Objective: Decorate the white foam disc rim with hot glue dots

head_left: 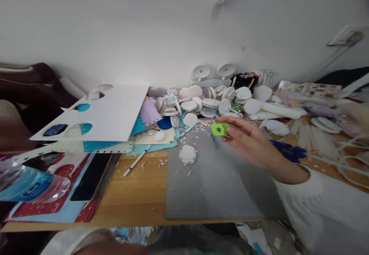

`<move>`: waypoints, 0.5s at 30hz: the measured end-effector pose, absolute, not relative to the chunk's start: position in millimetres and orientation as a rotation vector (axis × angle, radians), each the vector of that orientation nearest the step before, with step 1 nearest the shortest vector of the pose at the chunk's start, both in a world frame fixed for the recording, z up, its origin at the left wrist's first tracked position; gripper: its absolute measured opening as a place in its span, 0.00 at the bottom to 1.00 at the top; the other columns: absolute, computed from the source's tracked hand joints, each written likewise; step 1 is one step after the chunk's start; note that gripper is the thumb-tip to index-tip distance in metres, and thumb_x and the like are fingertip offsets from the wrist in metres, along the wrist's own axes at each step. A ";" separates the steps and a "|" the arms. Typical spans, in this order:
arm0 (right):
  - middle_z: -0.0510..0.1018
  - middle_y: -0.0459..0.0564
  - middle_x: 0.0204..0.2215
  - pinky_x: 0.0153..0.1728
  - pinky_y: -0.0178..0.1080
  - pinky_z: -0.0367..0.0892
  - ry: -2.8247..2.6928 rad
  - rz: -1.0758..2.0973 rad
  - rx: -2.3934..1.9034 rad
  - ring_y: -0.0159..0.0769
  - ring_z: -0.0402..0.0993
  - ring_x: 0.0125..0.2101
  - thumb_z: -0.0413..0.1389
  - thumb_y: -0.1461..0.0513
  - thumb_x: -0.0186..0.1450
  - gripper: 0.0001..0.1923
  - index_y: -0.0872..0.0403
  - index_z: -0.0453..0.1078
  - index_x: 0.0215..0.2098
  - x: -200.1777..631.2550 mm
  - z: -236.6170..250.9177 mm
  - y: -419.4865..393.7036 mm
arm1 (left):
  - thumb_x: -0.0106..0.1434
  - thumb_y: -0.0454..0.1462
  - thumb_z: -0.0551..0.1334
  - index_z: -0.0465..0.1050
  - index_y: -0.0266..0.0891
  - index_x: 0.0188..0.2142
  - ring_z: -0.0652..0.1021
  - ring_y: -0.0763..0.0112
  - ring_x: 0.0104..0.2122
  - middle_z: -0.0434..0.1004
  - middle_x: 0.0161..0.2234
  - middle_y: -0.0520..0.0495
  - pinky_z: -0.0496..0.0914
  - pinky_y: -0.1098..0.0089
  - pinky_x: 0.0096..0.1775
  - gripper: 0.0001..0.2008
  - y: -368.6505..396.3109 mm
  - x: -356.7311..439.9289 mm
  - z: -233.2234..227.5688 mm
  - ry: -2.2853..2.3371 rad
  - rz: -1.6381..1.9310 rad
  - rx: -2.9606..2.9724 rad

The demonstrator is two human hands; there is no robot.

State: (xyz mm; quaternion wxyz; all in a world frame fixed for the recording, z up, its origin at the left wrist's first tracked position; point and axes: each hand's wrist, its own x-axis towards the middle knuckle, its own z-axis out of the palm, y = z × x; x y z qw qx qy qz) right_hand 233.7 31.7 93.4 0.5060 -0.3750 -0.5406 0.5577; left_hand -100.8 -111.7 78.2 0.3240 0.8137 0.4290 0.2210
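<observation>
My right hand (245, 138) is raised over the grey cutting mat (201, 193), fingers closed round a small lime-green craft punch (219, 129) with a round dark spot on its face. Below and left of it, a white disc (188, 154) with blue bits round its rim lies flat on the mat. Close to the punch, thin blue tweezers (213, 140) rest at the mat's far edge. At the bottom edge, my left hand (111, 248) is low in front of the table, blurred and cut off, its fingers not visible.
Many white round pieces (194, 103) are heaped along the wall. At left stand stacked sheets with cut-out circles (121, 109), a black phone (90, 180) and a water bottle (34, 186). A white pen (137, 161) lies on the wood. Right of the mat is a blue glue gun (288, 150).
</observation>
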 end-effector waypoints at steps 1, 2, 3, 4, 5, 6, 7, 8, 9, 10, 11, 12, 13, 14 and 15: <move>0.76 0.47 0.40 0.39 0.37 0.70 -1.242 1.380 -0.926 0.33 0.73 0.39 0.61 0.54 0.60 0.14 0.45 0.72 0.44 244.5 91.9 25.5 | 0.58 0.56 0.58 0.77 0.54 0.27 0.79 0.69 0.23 0.77 0.22 0.48 0.73 0.73 0.21 0.16 -99.3 -92.2 84.9 1.000 0.566 2.148; 0.77 0.47 0.40 0.38 0.37 0.70 -1.186 1.414 -0.947 0.33 0.74 0.38 0.61 0.54 0.59 0.14 0.45 0.73 0.43 254.6 89.5 20.5 | 0.58 0.52 0.59 0.78 0.53 0.31 0.80 0.68 0.25 0.80 0.25 0.48 0.75 0.73 0.25 0.12 -88.0 -82.6 92.2 0.767 0.443 2.149; 0.77 0.46 0.39 0.37 0.37 0.71 -1.135 1.449 -0.966 0.34 0.74 0.38 0.62 0.54 0.59 0.13 0.45 0.73 0.42 263.7 86.4 16.5 | 0.60 0.48 0.60 0.78 0.53 0.37 0.81 0.67 0.29 0.82 0.30 0.48 0.77 0.73 0.29 0.10 -78.2 -72.4 98.7 0.688 0.372 2.134; 0.78 0.46 0.38 0.36 0.37 0.71 -1.088 1.480 -0.981 0.34 0.74 0.38 0.62 0.54 0.58 0.12 0.44 0.73 0.41 271.2 82.7 13.5 | 0.63 0.42 0.57 0.76 0.53 0.42 0.82 0.67 0.33 0.82 0.35 0.49 0.77 0.73 0.33 0.11 -70.2 -62.4 103.2 0.779 0.367 2.129; 0.78 0.45 0.37 0.36 0.36 0.71 -1.048 1.506 -0.997 0.33 0.75 0.37 0.62 0.54 0.58 0.11 0.45 0.73 0.39 276.8 78.6 11.3 | 0.65 0.37 0.54 0.73 0.53 0.48 0.81 0.66 0.37 0.82 0.39 0.50 0.76 0.72 0.37 0.15 -63.9 -53.1 104.9 0.861 0.317 2.157; 0.78 0.45 0.36 0.35 0.36 0.72 -1.017 1.529 -1.012 0.33 0.75 0.36 0.62 0.55 0.58 0.10 0.45 0.73 0.39 280.2 74.5 9.7 | 0.64 0.34 0.53 0.71 0.51 0.50 0.81 0.65 0.37 0.81 0.40 0.49 0.76 0.71 0.38 0.18 -58.9 -44.9 103.3 0.906 0.330 2.217; 0.78 0.45 0.36 0.35 0.36 0.72 -0.992 1.555 -1.020 0.32 0.75 0.36 0.62 0.56 0.59 0.09 0.46 0.73 0.38 281.1 70.4 8.6 | 0.64 0.32 0.52 0.70 0.50 0.51 0.81 0.64 0.37 0.81 0.40 0.49 0.75 0.71 0.38 0.19 -55.0 -38.3 98.6 0.930 0.308 2.265; 0.78 0.45 0.36 0.36 0.36 0.72 -0.972 1.584 -1.018 0.32 0.75 0.36 0.62 0.56 0.59 0.08 0.46 0.73 0.37 279.5 66.7 8.0 | 0.64 0.31 0.51 0.69 0.50 0.51 0.81 0.64 0.38 0.81 0.41 0.49 0.75 0.71 0.37 0.19 -51.6 -33.0 91.3 0.939 0.287 2.289; 0.78 0.45 0.36 0.37 0.36 0.71 -0.956 1.620 -1.009 0.32 0.76 0.36 0.61 0.57 0.60 0.08 0.47 0.72 0.37 275.6 63.4 7.7 | 0.63 0.30 0.52 0.69 0.49 0.50 0.81 0.64 0.37 0.81 0.41 0.49 0.74 0.71 0.37 0.20 -48.4 -29.0 82.3 0.945 0.278 2.294; 0.78 0.45 0.37 0.38 0.35 0.71 -0.942 1.664 -0.991 0.32 0.76 0.37 0.61 0.57 0.60 0.07 0.48 0.72 0.37 269.7 60.8 7.7 | 0.62 0.29 0.52 0.69 0.48 0.50 0.81 0.64 0.38 0.81 0.41 0.49 0.74 0.71 0.37 0.20 -45.2 -25.8 72.5 0.955 0.278 2.291; 0.78 0.46 0.37 0.39 0.35 0.71 -0.932 1.710 -0.965 0.32 0.76 0.38 0.61 0.57 0.60 0.07 0.49 0.71 0.37 262.1 58.9 8.0 | 0.61 0.28 0.52 0.70 0.47 0.49 0.81 0.65 0.38 0.81 0.40 0.49 0.74 0.71 0.37 0.20 -41.8 -22.9 62.7 0.971 0.283 2.280; 0.78 0.46 0.37 0.40 0.35 0.71 -0.924 1.749 -0.935 0.32 0.76 0.39 0.61 0.57 0.60 0.08 0.49 0.71 0.37 253.5 57.8 8.6 | 0.60 0.28 0.52 0.70 0.46 0.48 0.81 0.65 0.37 0.81 0.39 0.48 0.74 0.71 0.37 0.19 -38.2 -20.0 53.6 1.002 0.302 2.267; 0.78 0.46 0.36 0.40 0.34 0.70 -0.918 1.781 -0.904 0.31 0.76 0.38 0.61 0.57 0.60 0.09 0.50 0.71 0.36 244.3 57.2 9.6 | 0.59 0.28 0.52 0.71 0.44 0.47 0.81 0.65 0.37 0.81 0.38 0.47 0.74 0.70 0.38 0.19 -34.5 -16.6 45.5 1.043 0.340 2.253; 0.78 0.45 0.35 0.39 0.34 0.70 -0.914 1.805 -0.876 0.31 0.76 0.37 0.62 0.56 0.59 0.10 0.50 0.70 0.36 235.2 57.0 10.8 | 0.59 0.27 0.52 0.71 0.43 0.46 0.81 0.64 0.37 0.81 0.38 0.46 0.74 0.70 0.38 0.19 -30.7 -12.8 38.6 1.097 0.385 2.239; 0.78 0.45 0.34 0.39 0.34 0.70 -0.906 1.819 -0.851 0.30 0.76 0.35 0.62 0.56 0.58 0.10 0.50 0.70 0.36 226.6 56.7 12.4 | 0.59 0.27 0.51 0.71 0.42 0.45 0.81 0.63 0.37 0.81 0.37 0.45 0.74 0.69 0.37 0.18 -26.9 -8.5 32.9 1.148 0.409 2.230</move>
